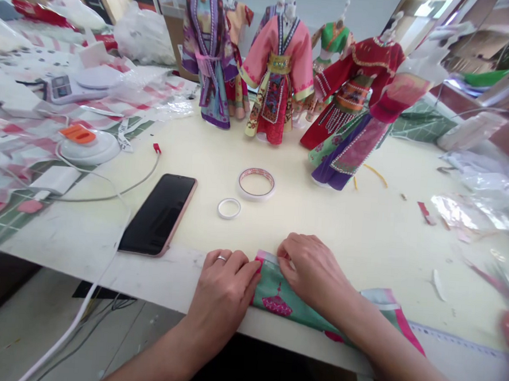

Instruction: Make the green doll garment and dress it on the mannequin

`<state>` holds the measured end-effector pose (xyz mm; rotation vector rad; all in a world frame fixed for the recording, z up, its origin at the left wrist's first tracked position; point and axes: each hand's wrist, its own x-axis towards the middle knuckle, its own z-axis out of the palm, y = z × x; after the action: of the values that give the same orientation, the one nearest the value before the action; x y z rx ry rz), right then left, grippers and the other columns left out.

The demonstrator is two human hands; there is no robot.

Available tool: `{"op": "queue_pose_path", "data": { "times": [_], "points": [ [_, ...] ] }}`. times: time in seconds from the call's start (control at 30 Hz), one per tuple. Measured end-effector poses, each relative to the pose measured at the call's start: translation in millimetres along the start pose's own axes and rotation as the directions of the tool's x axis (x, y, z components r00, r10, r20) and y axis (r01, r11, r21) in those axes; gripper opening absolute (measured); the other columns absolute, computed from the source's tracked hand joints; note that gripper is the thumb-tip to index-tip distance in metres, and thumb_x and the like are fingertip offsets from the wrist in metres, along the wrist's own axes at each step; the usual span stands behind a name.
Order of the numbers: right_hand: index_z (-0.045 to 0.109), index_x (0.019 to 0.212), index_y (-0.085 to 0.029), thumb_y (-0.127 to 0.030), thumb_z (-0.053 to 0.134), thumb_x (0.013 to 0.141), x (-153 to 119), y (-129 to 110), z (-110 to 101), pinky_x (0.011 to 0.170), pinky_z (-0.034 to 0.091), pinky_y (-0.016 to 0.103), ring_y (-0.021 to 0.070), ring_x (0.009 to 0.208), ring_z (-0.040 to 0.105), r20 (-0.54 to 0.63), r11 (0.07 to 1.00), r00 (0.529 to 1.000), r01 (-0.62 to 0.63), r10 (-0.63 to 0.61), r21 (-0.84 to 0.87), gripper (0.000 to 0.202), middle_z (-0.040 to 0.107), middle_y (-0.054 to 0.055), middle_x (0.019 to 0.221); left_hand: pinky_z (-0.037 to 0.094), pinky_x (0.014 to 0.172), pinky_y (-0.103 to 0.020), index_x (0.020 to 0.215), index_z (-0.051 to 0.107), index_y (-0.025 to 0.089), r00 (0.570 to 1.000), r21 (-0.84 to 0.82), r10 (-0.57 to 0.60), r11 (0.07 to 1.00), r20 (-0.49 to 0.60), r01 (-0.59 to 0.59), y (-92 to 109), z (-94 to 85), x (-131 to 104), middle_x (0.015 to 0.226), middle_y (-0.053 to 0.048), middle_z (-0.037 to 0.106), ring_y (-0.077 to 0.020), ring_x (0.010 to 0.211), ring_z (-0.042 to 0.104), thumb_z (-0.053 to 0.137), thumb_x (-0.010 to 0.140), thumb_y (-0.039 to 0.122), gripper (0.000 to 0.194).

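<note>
A green piece of fabric (311,312) with pink edges and a pink printed motif lies along the table's near edge. A pale strip (269,257), perhaps double-sided tape, runs along its far edge. My left hand (228,284), a ring on one finger, is closed on the fabric's left edge. Bent over the far edge, my right hand (308,268) pinches the fabric at the pale strip; its fingertips are partly hidden. Beyond my hands lie a large roll of tape (256,196) and a smaller white roll (229,215). My right forearm covers part of the fabric.
A phone (158,214) lies left, near a white cable (103,273) hanging over the edge. Several dressed doll forms (278,83) stand at the back. Right are scissors (505,280), a ruler (456,339) and plastic bags (487,187). A small scale (62,88) stands far left.
</note>
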<state>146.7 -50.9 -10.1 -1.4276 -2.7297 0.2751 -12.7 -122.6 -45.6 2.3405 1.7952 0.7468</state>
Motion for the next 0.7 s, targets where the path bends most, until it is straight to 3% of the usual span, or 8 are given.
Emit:
{"op": "queue_pose_path", "data": {
  "times": [0.27, 0.43, 0.7],
  "points": [
    [0.059, 0.072, -0.016, -0.011, 0.047, 0.08, 2.9, -2.8, -5.0, 0.065, 0.036, 0.029, 0.0178, 0.07, 0.056, 0.066, 0.996, 0.997, 0.041, -0.036, -0.075, 0.015, 0.061, 0.005, 0.076, 0.038, 0.075, -0.038, 0.091, 0.065, 0.018, 1.0, 0.005, 0.003, 1.0, 0.006, -0.003, -0.3, 0.5, 0.9, 0.076, -0.004, 0.059, -0.0179, 0.07, 0.051, 0.046, 0.088, 0.021, 0.019],
    [0.058, 0.072, -0.016, -0.01, 0.049, 0.076, 7.2, -2.1, -3.2, 0.063, 0.036, 0.027, 0.0162, 0.068, 0.056, 0.1, 0.996, 0.992, 0.081, -0.077, -0.033, 0.012, 0.062, 0.004, 0.073, 0.038, 0.075, -0.038, 0.091, 0.064, 0.018, 1.0, 0.001, 0.015, 1.0, -0.003, -0.015, -0.2, -0.3, 0.4, 0.075, -0.003, 0.059, -0.0175, 0.07, 0.051, 0.046, 0.089, 0.021, 0.019],
    [0.055, 0.072, -0.016, -0.008, 0.049, 0.075, 1.0, -2.5, -2.1, 0.064, 0.036, 0.028, 0.0159, 0.067, 0.052, -0.04, 0.989, 0.989, 0.143, -0.142, 0.032, 0.01, 0.059, 0.004, 0.072, 0.037, 0.076, -0.037, 0.09, 0.064, 0.018, 1.0, -0.007, 0.006, 1.0, -0.003, -0.006, 0.9, -1.8, 0.3, 0.074, -0.003, 0.059, -0.0174, 0.07, 0.051, 0.046, 0.089, 0.021, 0.019]
  ]
}}
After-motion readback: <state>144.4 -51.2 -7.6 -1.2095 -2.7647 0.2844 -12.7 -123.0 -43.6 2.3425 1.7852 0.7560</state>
